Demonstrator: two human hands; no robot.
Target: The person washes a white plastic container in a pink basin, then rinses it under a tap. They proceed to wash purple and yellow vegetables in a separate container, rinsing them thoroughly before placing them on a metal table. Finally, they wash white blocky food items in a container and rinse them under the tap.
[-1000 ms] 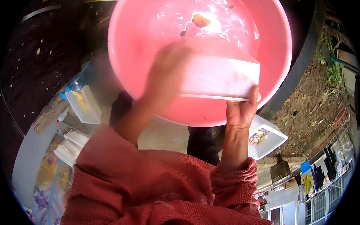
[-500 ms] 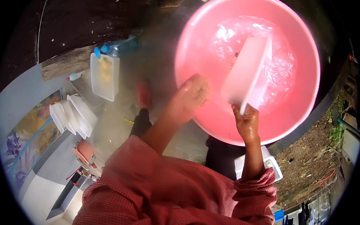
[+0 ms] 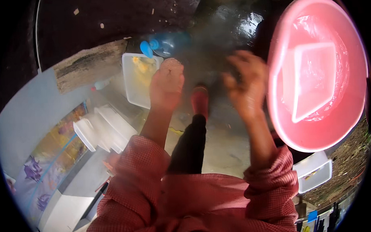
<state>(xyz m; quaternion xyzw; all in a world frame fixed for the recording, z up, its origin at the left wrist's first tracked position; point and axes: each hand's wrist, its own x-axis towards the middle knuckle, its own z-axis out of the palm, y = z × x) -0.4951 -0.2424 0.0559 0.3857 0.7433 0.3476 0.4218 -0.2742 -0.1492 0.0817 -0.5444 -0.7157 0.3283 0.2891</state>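
My left hand (image 3: 167, 86) is closed around a tan, rough-textured sponge (image 3: 172, 64), held close to a white plastic tub (image 3: 130, 91) with yellow pieces inside. To the right, my right hand (image 3: 248, 87) is blurred by motion, its fingers apart and nothing in them. It is beside the large pink basin (image 3: 276, 100), apart from its rim. A white rectangular tub (image 3: 316, 72) lies tilted in the basin's water, and neither hand touches it.
Behind the yellow-stained tub lies a clear blue-capped bottle (image 3: 166, 45). Several white tubs (image 3: 106, 129) lean together at the left. Another white tub (image 3: 316, 177) stands by the basin's near side. My boot (image 3: 199, 100) is on the wet floor (image 3: 227, 145).
My right hand has let go of the white tub, which now lies in the basin. My view has turned left, and my left hand with the sponge is nearer the yellow-stained tub.
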